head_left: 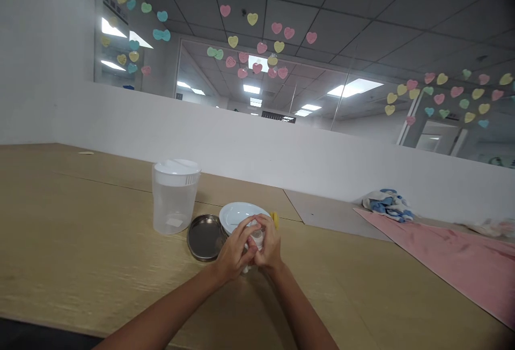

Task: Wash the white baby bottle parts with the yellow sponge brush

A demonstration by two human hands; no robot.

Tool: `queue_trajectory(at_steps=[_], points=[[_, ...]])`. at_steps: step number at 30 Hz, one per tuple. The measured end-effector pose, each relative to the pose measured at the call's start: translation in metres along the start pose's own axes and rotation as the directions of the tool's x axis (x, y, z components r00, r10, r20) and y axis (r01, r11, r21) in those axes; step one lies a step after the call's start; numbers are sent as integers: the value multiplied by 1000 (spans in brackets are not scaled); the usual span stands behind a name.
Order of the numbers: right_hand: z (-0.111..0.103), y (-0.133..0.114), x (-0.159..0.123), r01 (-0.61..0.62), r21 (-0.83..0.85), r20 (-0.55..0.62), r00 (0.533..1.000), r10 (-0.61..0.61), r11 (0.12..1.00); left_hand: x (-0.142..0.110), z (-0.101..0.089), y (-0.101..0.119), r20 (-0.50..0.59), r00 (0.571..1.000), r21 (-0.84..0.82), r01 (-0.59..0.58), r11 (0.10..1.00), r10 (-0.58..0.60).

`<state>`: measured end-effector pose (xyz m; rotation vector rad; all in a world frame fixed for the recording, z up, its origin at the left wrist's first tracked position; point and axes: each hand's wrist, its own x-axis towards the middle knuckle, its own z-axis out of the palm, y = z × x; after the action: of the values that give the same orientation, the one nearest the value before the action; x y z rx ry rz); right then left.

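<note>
My left hand and my right hand come together over the table, fingers curled around a small whitish object. Most of that object is hidden by the fingers, so its kind cannot be made out. A bit of white shows below the hands too. Just behind them is a white plate, partly covered by my fingers. A round, shallow metal tin lies to the left of my left hand. Something yellow shows just beyond my right hand.
A clear plastic pitcher with a white lid stands left of the tin. On the right, a pink cloth covers part of the table, with a crumpled blue-and-white cloth by the wall. A white wall with windows runs behind.
</note>
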<state>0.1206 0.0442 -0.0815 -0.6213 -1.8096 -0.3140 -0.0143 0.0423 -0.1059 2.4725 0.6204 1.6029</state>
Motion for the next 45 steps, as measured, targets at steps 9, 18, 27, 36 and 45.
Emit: queue_trajectory(at_steps=[9, 18, 27, 36, 45], points=[[-1, 0, 2, 46, -35, -8, 999, -46, 998, 1, 2, -2, -6, 999, 43, -33, 999, 33], [-1, -1, 0, 2, -100, -36, 999, -5, 995, 2, 0, 1, -6, 1000, 10, -21, 1000, 21], [-1, -2, 0, -8, -105, -55, 998, 2, 994, 4, 0, 3, -18, 1000, -15, -4, 1000, 4], [0, -3, 0, -49, -87, -46, 998, 45, 995, 3, 1, 0, -24, 1000, -13, -7, 1000, 6], [1, -3, 0, -61, -77, -55, 997, 57, 995, 4, 1, 1, -39, 999, -13, -11, 1000, 10]])
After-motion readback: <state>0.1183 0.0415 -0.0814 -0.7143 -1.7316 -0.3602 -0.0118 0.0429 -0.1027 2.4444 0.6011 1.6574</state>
